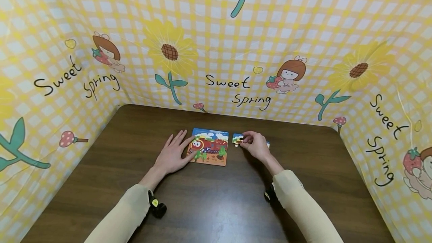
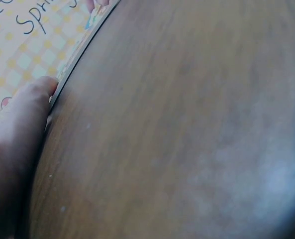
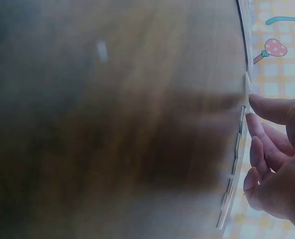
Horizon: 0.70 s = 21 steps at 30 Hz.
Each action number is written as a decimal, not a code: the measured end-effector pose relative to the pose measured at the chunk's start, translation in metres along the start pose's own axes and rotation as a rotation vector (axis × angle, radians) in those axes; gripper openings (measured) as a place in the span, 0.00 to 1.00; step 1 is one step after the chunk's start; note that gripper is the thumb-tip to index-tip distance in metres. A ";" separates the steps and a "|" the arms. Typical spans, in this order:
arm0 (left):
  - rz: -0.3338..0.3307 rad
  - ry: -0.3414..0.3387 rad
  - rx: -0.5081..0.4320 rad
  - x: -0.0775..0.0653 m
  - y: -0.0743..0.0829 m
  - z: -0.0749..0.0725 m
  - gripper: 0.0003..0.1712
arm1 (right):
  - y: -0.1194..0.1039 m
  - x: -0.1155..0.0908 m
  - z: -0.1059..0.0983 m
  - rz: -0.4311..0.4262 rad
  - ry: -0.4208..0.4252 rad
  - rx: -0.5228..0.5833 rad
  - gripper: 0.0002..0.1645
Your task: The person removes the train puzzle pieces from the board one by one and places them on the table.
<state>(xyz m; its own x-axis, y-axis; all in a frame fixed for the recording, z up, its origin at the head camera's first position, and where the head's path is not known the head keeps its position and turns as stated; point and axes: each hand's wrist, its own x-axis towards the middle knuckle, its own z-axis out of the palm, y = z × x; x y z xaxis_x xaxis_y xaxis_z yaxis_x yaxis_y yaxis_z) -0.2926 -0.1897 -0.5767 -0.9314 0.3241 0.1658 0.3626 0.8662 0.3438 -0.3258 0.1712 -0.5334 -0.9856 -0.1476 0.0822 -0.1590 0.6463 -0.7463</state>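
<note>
A square jigsaw puzzle [image 1: 212,145] with a red cartoon train, blue sky and orange ground lies flat on the table. My left hand [image 1: 173,155] rests with spread fingers along its left side, fingertips and thumb over the edge. In the left wrist view, the left thumb [image 2: 30,99] meets the rim of the puzzle [image 2: 80,56]. Just right of the puzzle, my right hand [image 1: 257,145] pinches a small puzzle piece [image 1: 237,138] between thumb and fingers. The other right fingers curl in the right wrist view, where the thumb [image 3: 274,108] is at the piece [image 3: 248,82].
More puzzle pieces [image 3: 231,179] lie in a row beneath the right hand; one piece [image 1: 268,144] shows beside it in the head view. Around the brown wooden table [image 1: 202,205] hangs a yellow checked cloth [image 1: 219,48] on the left, back and right.
</note>
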 end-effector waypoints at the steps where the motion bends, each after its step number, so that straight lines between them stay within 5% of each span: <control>1: -0.001 -0.002 0.000 0.000 0.000 0.000 0.44 | 0.000 0.000 0.000 0.000 -0.002 -0.009 0.23; 13: -0.016 -0.014 -0.011 0.000 0.002 -0.002 0.45 | -0.005 -0.004 0.003 -0.042 0.023 -0.111 0.20; 21: -0.019 -0.013 -0.004 -0.001 0.003 -0.003 0.45 | -0.012 -0.006 0.022 -0.229 0.001 -0.073 0.20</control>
<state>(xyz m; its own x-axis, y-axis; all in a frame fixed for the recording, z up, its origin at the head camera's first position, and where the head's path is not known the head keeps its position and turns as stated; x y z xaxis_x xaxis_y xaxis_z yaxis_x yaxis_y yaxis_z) -0.2903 -0.1884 -0.5731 -0.9383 0.3127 0.1478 0.3453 0.8705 0.3507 -0.3172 0.1481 -0.5392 -0.9233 -0.2962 0.2446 -0.3824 0.6484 -0.6583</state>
